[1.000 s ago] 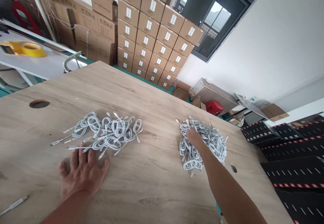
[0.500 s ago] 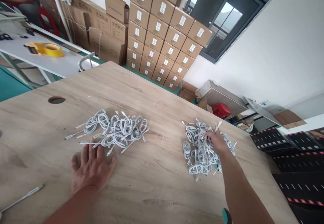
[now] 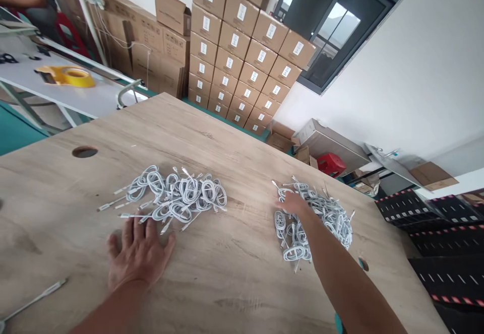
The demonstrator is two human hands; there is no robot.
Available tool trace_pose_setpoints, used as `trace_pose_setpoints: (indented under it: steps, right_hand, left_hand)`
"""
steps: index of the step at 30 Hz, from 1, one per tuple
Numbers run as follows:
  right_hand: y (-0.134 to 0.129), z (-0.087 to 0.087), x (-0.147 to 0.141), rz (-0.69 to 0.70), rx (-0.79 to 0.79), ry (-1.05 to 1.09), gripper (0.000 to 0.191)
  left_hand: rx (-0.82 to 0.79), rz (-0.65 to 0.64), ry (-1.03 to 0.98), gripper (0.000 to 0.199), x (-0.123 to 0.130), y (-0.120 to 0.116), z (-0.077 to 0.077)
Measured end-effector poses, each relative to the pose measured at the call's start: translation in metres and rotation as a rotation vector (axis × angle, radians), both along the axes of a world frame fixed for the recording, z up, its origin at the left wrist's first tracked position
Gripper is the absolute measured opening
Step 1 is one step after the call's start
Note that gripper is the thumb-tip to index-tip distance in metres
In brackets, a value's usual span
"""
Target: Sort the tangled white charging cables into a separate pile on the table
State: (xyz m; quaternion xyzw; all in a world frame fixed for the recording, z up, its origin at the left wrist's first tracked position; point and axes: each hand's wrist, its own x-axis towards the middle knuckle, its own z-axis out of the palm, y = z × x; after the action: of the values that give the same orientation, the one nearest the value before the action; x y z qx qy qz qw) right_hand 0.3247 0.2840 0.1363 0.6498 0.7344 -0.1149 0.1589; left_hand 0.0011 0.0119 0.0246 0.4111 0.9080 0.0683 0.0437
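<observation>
My left hand [image 3: 139, 253] lies flat on the wooden table, fingers spread, their tips touching the near edge of a pile of coiled white cables [image 3: 183, 195]. Over the left side of a second, larger pile of coiled white cables [image 3: 333, 215] is my right hand [image 3: 293, 203]. Its fingers point left and no cable shows in them, though the fingertips are small and slightly smeared. My right forearm covers part of this pile. A single white cable [image 3: 45, 292] lies apart at the lower left.
The wooden table [image 3: 234, 283] has a round hole [image 3: 85, 151] at its left. Stacked cardboard boxes [image 3: 242, 57] stand behind it; black racks [image 3: 446, 238] are at the right. A yellow tape dispenser [image 3: 70, 76] rests on another table, where a person [image 3: 26, 1] sits beyond.
My right hand has moved left across the right pile, away from the cables it was touching. The left pile has another coil at its right end. My left hand has stayed put.
</observation>
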Motion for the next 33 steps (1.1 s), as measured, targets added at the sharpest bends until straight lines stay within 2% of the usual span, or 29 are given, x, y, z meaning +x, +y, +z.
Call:
trace_pose_setpoints:
  steps: [3,6,9,13,20,22,25,29,31,33]
  right_hand:
    - [-0.009,-0.030,0.019,-0.100,0.004,-0.054,0.058]
    - [-0.016,-0.043,0.028,-0.167,0.069,-0.026,0.034]
    - [-0.014,-0.037,0.038,-0.183,0.082,0.028,0.024]
    - [-0.011,-0.028,0.043,-0.163,0.122,0.106,0.024]
    - [-0.013,-0.052,0.013,-0.122,0.188,-0.010,0.035]
    - [-0.009,-0.053,0.010,-0.104,0.185,-0.053,0.038]
    - [-0.002,-0.043,0.015,-0.071,0.153,-0.065,0.037]
    - [-0.004,-0.026,0.028,-0.061,0.229,0.030,0.042]
    - [-0.014,-0.026,0.033,-0.048,0.172,0.094,0.037]
    - [-0.028,-0.032,0.037,-0.016,0.048,0.132,0.038]
  left_hand:
    - [0.017,0.008,-0.010,0.073,0.001,0.000,0.000]
    - [0.020,-0.003,0.013,0.073,0.002,0.000,-0.001]
    - [0.037,-0.013,0.038,0.073,0.001,0.000,-0.002]
    - [0.053,-0.024,0.021,0.073,-0.001,0.000,-0.004]
    - [0.015,-0.008,0.053,0.074,-0.001,0.000,-0.005]
    - [-0.002,-0.015,0.045,0.075,-0.001,0.000,-0.005]
    - [-0.012,-0.016,0.039,0.075,0.000,-0.001,-0.004]
    - [0.001,0.002,0.028,0.074,0.002,-0.002,-0.002]
    - [-0.001,0.006,0.031,0.073,0.003,-0.001,-0.001]
    - [-0.009,0.004,0.039,0.072,0.004,-0.001,0.001]
